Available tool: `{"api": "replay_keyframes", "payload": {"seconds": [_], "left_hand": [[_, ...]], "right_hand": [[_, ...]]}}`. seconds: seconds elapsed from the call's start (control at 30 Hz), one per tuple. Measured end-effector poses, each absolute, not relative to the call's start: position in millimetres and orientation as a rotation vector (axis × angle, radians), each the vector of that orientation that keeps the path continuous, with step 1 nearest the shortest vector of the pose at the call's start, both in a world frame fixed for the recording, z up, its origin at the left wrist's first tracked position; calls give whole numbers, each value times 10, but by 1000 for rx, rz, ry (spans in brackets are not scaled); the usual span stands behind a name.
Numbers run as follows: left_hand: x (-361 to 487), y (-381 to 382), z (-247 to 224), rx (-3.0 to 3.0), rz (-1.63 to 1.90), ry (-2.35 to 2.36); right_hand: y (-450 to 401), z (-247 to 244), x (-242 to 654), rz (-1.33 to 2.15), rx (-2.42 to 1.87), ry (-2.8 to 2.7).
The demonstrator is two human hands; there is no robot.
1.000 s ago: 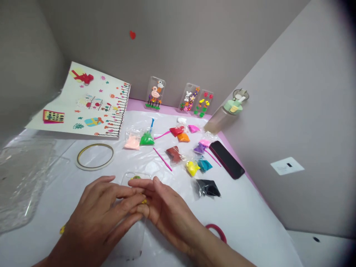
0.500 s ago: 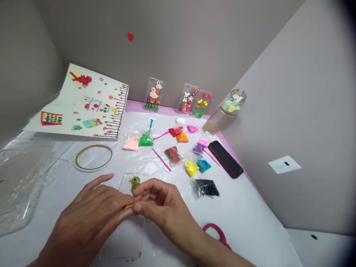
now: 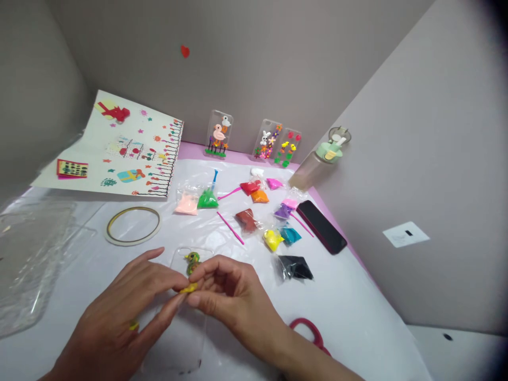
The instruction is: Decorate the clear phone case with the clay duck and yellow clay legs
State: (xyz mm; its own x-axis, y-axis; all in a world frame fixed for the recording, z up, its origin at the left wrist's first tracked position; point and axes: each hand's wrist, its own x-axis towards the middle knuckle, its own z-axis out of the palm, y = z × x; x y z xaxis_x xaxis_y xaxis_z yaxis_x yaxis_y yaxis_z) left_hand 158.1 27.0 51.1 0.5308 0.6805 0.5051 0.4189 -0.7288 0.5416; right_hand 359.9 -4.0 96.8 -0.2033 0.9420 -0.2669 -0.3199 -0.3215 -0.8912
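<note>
A small piece of yellow clay (image 3: 189,288) sits between the fingertips of both hands. My left hand (image 3: 127,301) pinches it from the left, with its index finger and thumb at the clay. From the right, my right hand (image 3: 234,296) closes finger and thumb around the same piece. Another yellow bit (image 3: 134,326) shows at my left palm. Beneath the hands lies a clear phone case (image 3: 194,338), partly covered by them. On its upper part is a green and yellow clay duck (image 3: 193,260), its lower side hidden by my right fingers.
Several clay packets, including a yellow one (image 3: 273,239) and a black one (image 3: 296,267), lie beyond my hands. A tape roll (image 3: 133,243), pink tool (image 3: 230,228), phone (image 3: 322,226), scissors (image 3: 311,329) and bottle (image 3: 313,166) surround them. Decorated cases (image 3: 219,133) lean on the wall.
The yellow clay shows more between my fingertips, as my left finger and thumb have parted slightly. A yellow bit at my left palm has come into sight.
</note>
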Motion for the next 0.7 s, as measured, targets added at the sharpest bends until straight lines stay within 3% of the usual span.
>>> {"api": "replay_keyframes", "payload": {"seconds": [0.47,0.7], "left_hand": [[1668,262,508,2383,984,938],[1588,263,505,2276,1023,1035]], "right_hand": [[-79,986,3577,1467,-1205,-1152],[-100,1040,3621,1681,-1064,-1186]]}}
